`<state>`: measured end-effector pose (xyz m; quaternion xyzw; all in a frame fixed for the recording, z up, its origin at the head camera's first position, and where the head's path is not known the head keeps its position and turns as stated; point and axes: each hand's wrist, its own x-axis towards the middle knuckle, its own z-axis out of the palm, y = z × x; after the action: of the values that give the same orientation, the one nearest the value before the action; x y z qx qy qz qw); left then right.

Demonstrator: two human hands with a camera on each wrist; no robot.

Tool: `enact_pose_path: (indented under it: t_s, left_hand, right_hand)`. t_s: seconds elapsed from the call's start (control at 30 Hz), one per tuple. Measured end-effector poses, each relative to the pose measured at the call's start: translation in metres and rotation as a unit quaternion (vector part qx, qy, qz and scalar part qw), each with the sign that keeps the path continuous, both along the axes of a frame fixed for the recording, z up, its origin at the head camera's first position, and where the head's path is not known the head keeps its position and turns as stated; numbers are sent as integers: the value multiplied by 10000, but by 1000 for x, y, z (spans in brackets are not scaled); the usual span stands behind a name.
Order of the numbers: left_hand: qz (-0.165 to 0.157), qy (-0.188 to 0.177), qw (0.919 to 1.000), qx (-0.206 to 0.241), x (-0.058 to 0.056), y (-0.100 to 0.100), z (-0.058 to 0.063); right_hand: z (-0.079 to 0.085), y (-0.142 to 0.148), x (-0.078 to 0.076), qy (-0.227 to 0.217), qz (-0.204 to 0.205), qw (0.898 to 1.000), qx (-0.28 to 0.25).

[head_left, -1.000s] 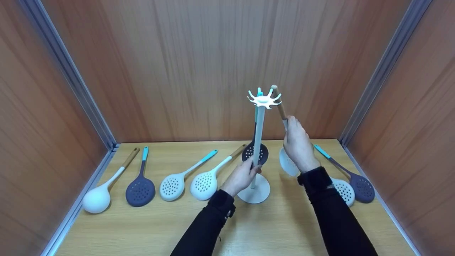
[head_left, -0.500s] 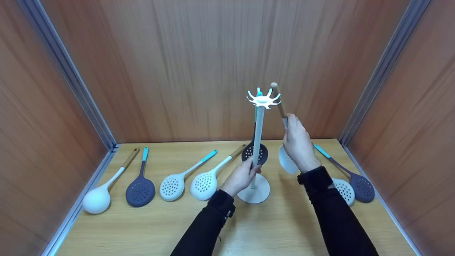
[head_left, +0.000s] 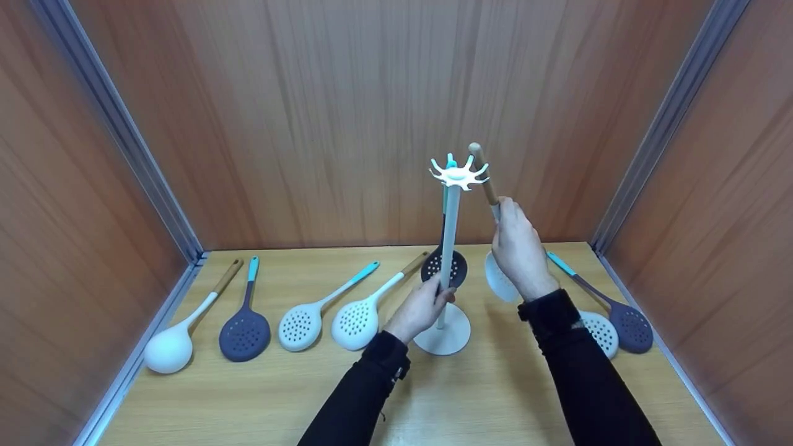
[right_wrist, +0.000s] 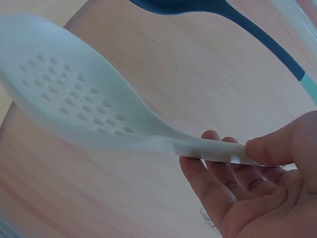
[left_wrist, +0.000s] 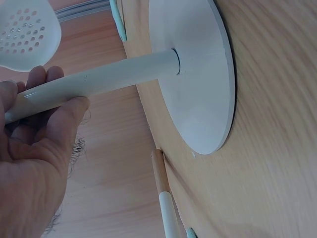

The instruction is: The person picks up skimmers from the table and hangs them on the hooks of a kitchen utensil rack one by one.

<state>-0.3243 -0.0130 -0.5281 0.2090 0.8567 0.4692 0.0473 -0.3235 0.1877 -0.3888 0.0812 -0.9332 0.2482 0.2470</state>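
My left hand (head_left: 422, 310) grips the pole of a white utensil stand (head_left: 451, 232), fingers and thumb wrapped round it above the round base (left_wrist: 198, 89). My right hand (head_left: 522, 251) pinches the white neck of a skimmer (right_wrist: 74, 89), its perforated head hanging down. The skimmer's wooden handle (head_left: 486, 176) points up beside the hooked crown at the top of the stand; whether it touches a hook cannot be made out. A dark skimmer (head_left: 461, 269) with a turquoise handle hangs on the stand's far side, partly behind the pole.
To the left on the table (head_left: 248, 396) lie a white ladle (head_left: 168, 349), a dark skimmer (head_left: 245, 333) and two white skimmers (head_left: 301, 325). At the right lie another dark skimmer (head_left: 630, 328) and a white skimmer (head_left: 600, 333), partly under the right sleeve. Wooden panels enclose the back and sides.
My right hand has lifted the skimmer slightly, and its handle end has shifted a little up and left by the crown. The left hand keeps its hold on the pole.
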Motion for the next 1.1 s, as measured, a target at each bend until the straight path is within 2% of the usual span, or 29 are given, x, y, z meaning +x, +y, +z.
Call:
enact_pose_path:
  t_s: [0.2, 0.47, 1.1]
  left_hand:
    - [17, -23, 10000, 13, 0, 0, 1]
    - [-90, 222, 9997, 21, 0, -1, -1]
    - [-22, -79, 9999, 62, -1, 0, 1]
  right_hand:
    - [-1, -2, 0, 101, -29, 9999, 48]
    - [-3, -2, 0, 567, 122, 9982, 118]
    - [-6, -3, 3, 206, -5, 9997, 107]
